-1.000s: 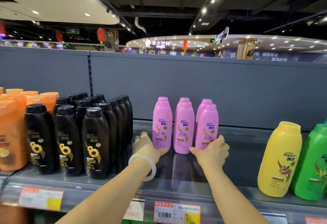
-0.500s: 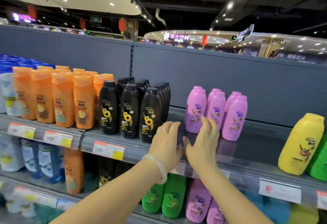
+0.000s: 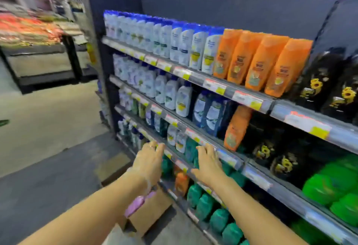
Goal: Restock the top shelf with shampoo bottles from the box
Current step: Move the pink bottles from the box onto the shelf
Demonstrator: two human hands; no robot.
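Observation:
A brown cardboard box [image 3: 149, 211] stands on the floor at the foot of the shelving, partly hidden under my left forearm. Pink shampoo bottles [image 3: 135, 205] show at its top edge. My left hand [image 3: 150, 160] hangs above the box with spread fingers and nothing in it. My right hand [image 3: 208, 164] is beside it, also spread and empty, in front of the lower shelves. The top shelf [image 3: 249, 100] runs up to the right, holding blue-capped white bottles [image 3: 174, 41], orange bottles [image 3: 259, 60] and black sunflower bottles [image 3: 325, 82]. The view is blurred.
Lower shelves carry white, dark blue, orange, teal [image 3: 203, 206] and green bottles [image 3: 333, 184]. Price tags line the shelf edges. The grey floor [image 3: 48, 167] opens to the left. A produce stand [image 3: 33, 37] and a distant person stand at the far left.
The view has swung down and to the left, away from the pink bottles on the top shelf. Both hands have left the shelf and dropped toward the box on the floor.

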